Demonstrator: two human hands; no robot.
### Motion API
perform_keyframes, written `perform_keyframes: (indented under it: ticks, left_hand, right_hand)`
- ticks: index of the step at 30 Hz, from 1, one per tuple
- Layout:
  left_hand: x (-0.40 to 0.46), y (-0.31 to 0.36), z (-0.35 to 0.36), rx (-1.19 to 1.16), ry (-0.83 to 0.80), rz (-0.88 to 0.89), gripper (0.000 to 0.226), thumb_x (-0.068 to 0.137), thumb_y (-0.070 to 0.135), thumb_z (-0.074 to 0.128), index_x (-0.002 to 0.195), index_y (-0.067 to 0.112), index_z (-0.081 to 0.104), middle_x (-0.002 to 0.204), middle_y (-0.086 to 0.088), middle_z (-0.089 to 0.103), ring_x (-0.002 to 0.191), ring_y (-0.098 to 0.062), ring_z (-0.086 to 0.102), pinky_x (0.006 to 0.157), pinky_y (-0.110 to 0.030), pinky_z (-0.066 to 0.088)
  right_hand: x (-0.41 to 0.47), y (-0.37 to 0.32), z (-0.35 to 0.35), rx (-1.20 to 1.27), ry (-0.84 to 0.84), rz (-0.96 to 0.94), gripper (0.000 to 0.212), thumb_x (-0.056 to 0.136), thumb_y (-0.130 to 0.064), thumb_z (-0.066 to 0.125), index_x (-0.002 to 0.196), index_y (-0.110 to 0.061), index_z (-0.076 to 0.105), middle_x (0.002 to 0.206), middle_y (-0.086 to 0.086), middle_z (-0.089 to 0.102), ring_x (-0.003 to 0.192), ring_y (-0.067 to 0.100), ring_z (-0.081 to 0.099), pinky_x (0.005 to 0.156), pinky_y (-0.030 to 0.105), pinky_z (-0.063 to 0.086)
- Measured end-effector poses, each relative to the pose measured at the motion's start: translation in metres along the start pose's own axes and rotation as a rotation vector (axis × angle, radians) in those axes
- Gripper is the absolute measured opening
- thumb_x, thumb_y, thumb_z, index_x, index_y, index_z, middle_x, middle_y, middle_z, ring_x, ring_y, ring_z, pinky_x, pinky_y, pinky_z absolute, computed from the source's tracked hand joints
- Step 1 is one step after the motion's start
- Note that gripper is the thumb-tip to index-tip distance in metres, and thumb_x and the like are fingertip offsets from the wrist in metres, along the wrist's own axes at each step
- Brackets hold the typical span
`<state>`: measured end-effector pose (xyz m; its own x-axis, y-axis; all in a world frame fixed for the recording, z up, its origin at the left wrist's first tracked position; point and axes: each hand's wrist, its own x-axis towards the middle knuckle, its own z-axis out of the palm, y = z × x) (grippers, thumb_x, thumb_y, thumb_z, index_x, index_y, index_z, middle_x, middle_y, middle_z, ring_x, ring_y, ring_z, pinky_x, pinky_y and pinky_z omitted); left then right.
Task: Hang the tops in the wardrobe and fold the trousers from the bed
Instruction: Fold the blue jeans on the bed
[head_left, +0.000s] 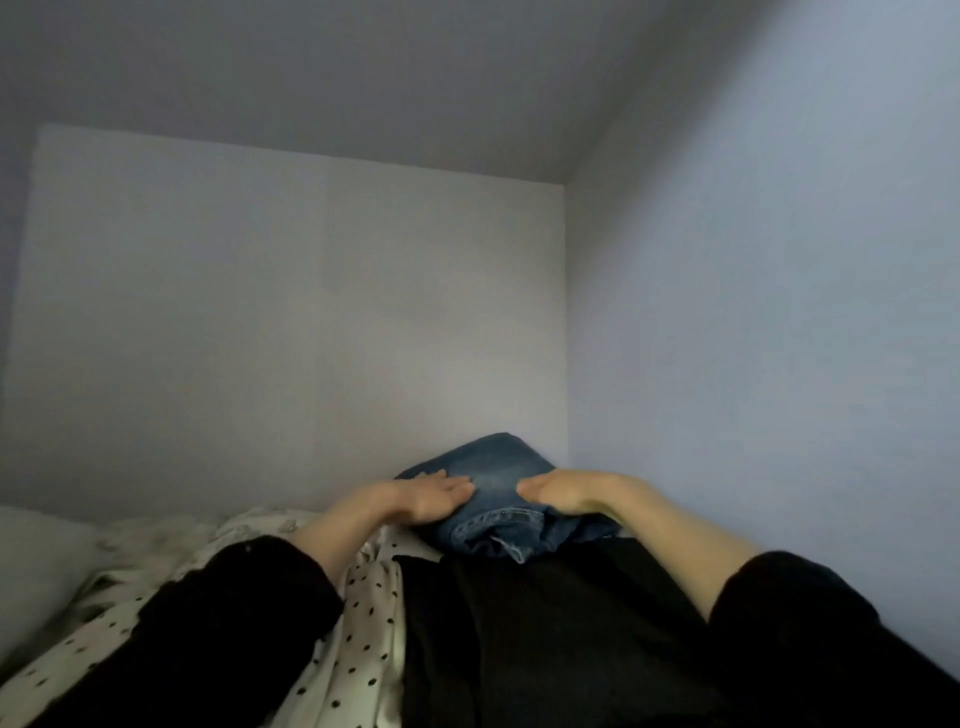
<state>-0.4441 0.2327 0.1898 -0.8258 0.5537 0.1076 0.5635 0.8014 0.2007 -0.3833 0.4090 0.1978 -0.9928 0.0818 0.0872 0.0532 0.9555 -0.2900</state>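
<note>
corner bed, both hands flat on folded jeans nr walls

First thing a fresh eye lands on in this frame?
The folded blue jeans at centre, with the left hand pressed flat on them and the right hand against their right side. Below lies a dark garment, with a white polka-dot fabric on its left.

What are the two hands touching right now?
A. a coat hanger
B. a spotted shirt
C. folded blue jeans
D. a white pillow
C: the left hand lies flat on the folded blue jeans and the right hand presses on them from the other side; the spotted fabric lies nearer, under the left sleeve.
</note>
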Motion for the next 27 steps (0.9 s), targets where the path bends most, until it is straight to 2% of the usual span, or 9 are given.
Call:
perform_keyframes:
  ticks: [2,4,7,9,14,19,22,24,27]
  left_hand:
    - [-0.017,0.004,-0.006,0.022,0.085,0.033,0.050,0.103,0.034,0.018,0.147,0.011,0.023,0.156,-0.008,0.019,0.143,-0.020,0.016,0.113,-0.026,0.009]
    - [-0.036,0.006,-0.016,0.058,0.146,0.057,0.052,0.102,0.036,0.028,0.146,0.008,0.027,0.153,-0.009,0.027,0.140,-0.020,0.026,0.111,-0.025,0.017]
    - [-0.064,0.011,-0.035,0.084,0.211,0.088,0.054,0.099,0.037,0.039,0.145,0.010,0.029,0.150,-0.008,0.033,0.136,-0.021,0.034,0.110,-0.027,0.027]
    - [-0.084,0.019,-0.049,0.076,0.298,0.125,0.054,0.098,0.034,0.043,0.145,0.012,0.028,0.150,-0.007,0.033,0.137,-0.022,0.033,0.111,-0.029,0.026]
    - [-0.145,0.043,-0.046,-0.143,0.393,0.243,0.047,0.099,0.027,0.042,0.144,0.015,0.032,0.149,-0.005,0.034,0.137,-0.019,0.032,0.109,-0.028,0.025]
    - [-0.214,0.058,-0.025,-0.397,0.465,0.375,0.042,0.097,0.023,0.046,0.138,0.017,0.039,0.140,-0.003,0.046,0.130,-0.017,0.042,0.104,-0.025,0.031]
    - [-0.268,0.074,0.007,-0.603,0.432,0.478,0.038,0.096,0.019,0.048,0.134,0.017,0.043,0.133,-0.003,0.053,0.122,-0.015,0.049,0.107,-0.030,0.035]
    - [-0.306,0.088,0.029,-0.698,0.382,0.541,0.034,0.095,0.017,0.049,0.129,0.018,0.048,0.127,-0.002,0.057,0.115,-0.011,0.052,0.102,-0.027,0.038]
    - [-0.361,0.112,0.057,-0.823,0.277,0.596,0.026,0.095,0.017,0.050,0.121,0.022,0.053,0.119,0.000,0.061,0.110,-0.009,0.055,0.098,-0.031,0.044]
  right_hand:
    - [-0.009,-0.003,-0.004,-0.023,0.025,0.000,0.053,0.101,-0.040,0.027,0.144,-0.009,0.035,0.151,0.010,0.032,0.136,0.024,0.034,0.114,0.034,0.023]
    - [-0.020,-0.007,-0.009,-0.098,0.038,-0.024,0.052,0.102,-0.039,0.024,0.145,-0.011,0.033,0.154,0.008,0.028,0.139,0.022,0.030,0.115,0.032,0.020]
    - [-0.042,-0.020,-0.024,-0.140,0.106,-0.069,0.051,0.103,-0.040,0.022,0.142,-0.011,0.038,0.151,0.008,0.033,0.136,0.023,0.033,0.110,0.030,0.024]
    - [-0.064,-0.028,-0.036,-0.133,0.197,-0.088,0.049,0.103,-0.038,0.025,0.139,-0.011,0.042,0.148,0.008,0.039,0.133,0.025,0.037,0.107,0.030,0.028]
    - [-0.137,-0.036,-0.038,-0.144,0.372,-0.033,0.043,0.100,-0.034,0.037,0.136,-0.013,0.047,0.140,0.009,0.048,0.125,0.025,0.046,0.103,0.030,0.036]
    - [-0.226,-0.048,-0.008,-0.028,0.584,0.047,0.031,0.096,-0.030,0.046,0.119,-0.017,0.062,0.123,0.010,0.062,0.114,0.027,0.055,0.097,0.031,0.043]
    - [-0.295,-0.056,0.026,0.047,0.662,0.107,0.026,0.095,-0.028,0.047,0.110,-0.017,0.065,0.113,0.007,0.067,0.107,0.025,0.059,0.092,0.029,0.045]
    - [-0.341,-0.061,0.048,0.122,0.665,0.137,0.024,0.095,-0.026,0.047,0.107,-0.017,0.066,0.109,0.004,0.068,0.104,0.021,0.061,0.086,0.023,0.042]
    - [-0.411,-0.066,0.077,0.256,0.661,0.188,0.026,0.096,-0.025,0.049,0.115,-0.015,0.064,0.111,0.004,0.067,0.098,0.014,0.059,0.073,0.011,0.035]
